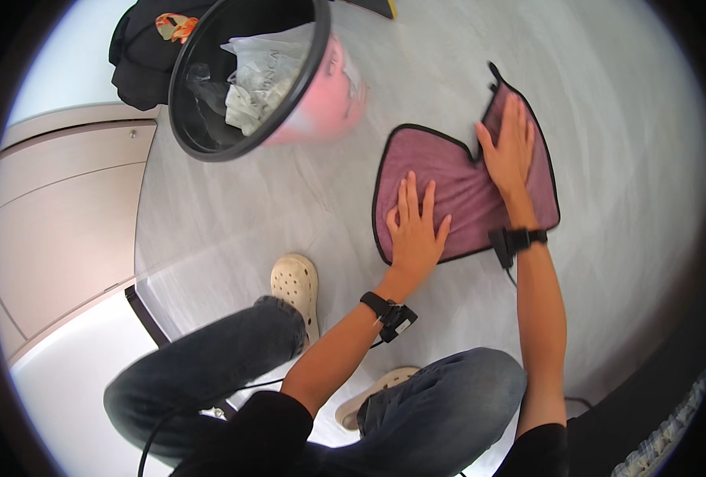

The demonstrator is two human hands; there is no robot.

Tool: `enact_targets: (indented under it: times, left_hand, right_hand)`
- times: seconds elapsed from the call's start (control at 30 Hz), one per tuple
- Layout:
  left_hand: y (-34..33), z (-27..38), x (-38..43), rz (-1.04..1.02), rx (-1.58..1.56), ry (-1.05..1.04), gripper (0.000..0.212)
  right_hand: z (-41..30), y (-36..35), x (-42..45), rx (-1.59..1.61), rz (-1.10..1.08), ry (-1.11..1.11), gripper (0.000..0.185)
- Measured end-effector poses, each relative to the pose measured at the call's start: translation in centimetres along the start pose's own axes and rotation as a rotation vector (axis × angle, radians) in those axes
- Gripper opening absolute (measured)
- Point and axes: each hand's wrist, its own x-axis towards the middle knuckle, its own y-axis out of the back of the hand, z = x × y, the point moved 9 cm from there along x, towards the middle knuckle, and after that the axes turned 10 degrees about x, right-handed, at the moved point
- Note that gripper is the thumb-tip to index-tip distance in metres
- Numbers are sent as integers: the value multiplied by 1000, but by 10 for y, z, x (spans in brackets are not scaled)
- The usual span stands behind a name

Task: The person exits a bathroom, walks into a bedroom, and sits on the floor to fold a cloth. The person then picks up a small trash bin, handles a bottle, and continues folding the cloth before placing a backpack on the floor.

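A mauve cloth with black edging (460,179) lies partly bunched on the grey floor, its narrow looped corner pointing away from me. My left hand (417,229) rests flat on the cloth's near left part, fingers spread. Farther out, my right hand (508,146) is laid on the right part, its fingers extended towards the looped corner and the thumb apart. Creases run through the cloth between both hands. Neither hand grips anything. Each wrist wears a black strap with a small device.
A pink bin with a black rim (323,104) stands at upper left, holding plastic bags (263,74). Beside it is a black fabric item (141,59). Pale cabinet fronts (69,197) line the left. My beige clogs (294,283) and bent knees are below; cables run near my legs.
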Motion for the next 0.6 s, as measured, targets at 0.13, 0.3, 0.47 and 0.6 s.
enact_targets:
  times: [0.13,0.3,0.47,0.6]
  left_hand:
    - [126,-127,22,102,41,80,71]
    - [178,-183,44,153,30,100,72]
    - [189,-195,47,62,1,85,69]
    - [210,-198,45,-63,-94,28,70]
  right_hand:
    - [-177,-82,104,148,-111,113,71]
    - [-316,-159,166,364,-266,260,64]
    - [-372,-169,147,376,-384,400,54]
    - [-376,-119,110,493,-562,367,51]
